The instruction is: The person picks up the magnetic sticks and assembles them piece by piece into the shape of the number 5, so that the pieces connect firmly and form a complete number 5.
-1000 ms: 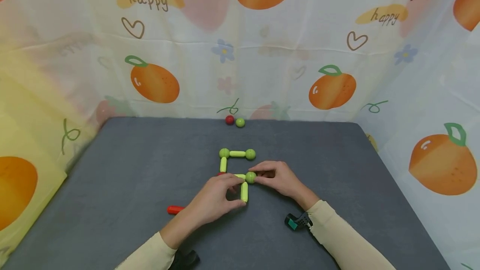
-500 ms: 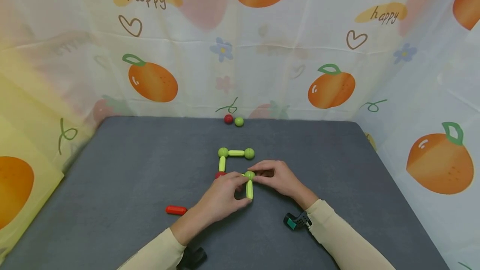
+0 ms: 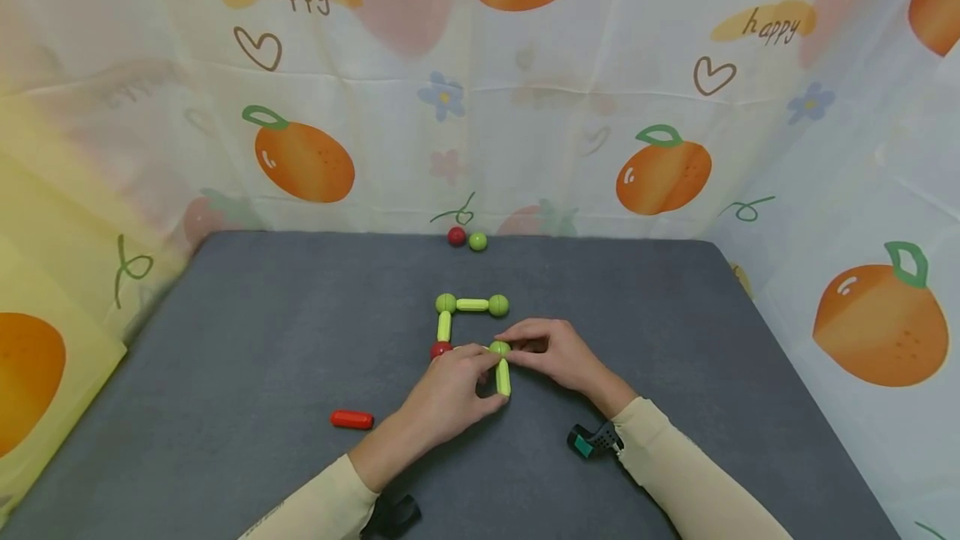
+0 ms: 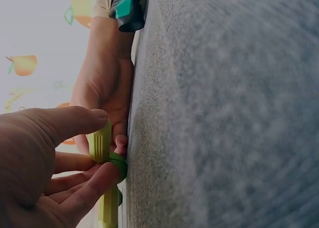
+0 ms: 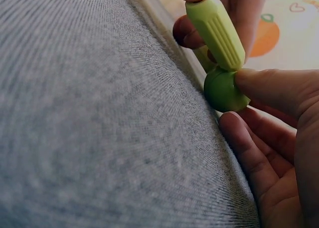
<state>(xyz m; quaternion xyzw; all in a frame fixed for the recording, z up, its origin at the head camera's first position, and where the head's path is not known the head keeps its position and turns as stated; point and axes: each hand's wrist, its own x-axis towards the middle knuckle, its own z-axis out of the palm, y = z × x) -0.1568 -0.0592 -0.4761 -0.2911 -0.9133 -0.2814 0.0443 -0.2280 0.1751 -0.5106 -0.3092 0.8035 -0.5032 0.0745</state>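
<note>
My left hand pinches a short yellow-green rod lengthwise, thumb at its near end. The rod's far end meets a green ball, which my right hand holds between thumb and fingers. In the right wrist view, the rod stands against the ball. Another rod, mostly covered by my left fingers in the head view, runs from that ball towards a red ball. From there a rod leads to a green corner ball, then a rod and an end ball.
A red rod lies left of my left forearm. At the table's far edge sit a loose red ball and a loose green ball. Behind the grey table hangs a fruit-print curtain.
My left hand has shifted slightly right, bringing the near rod with it; that rod now slants under the green ball. The right hand has stayed nearly still on the ball.
</note>
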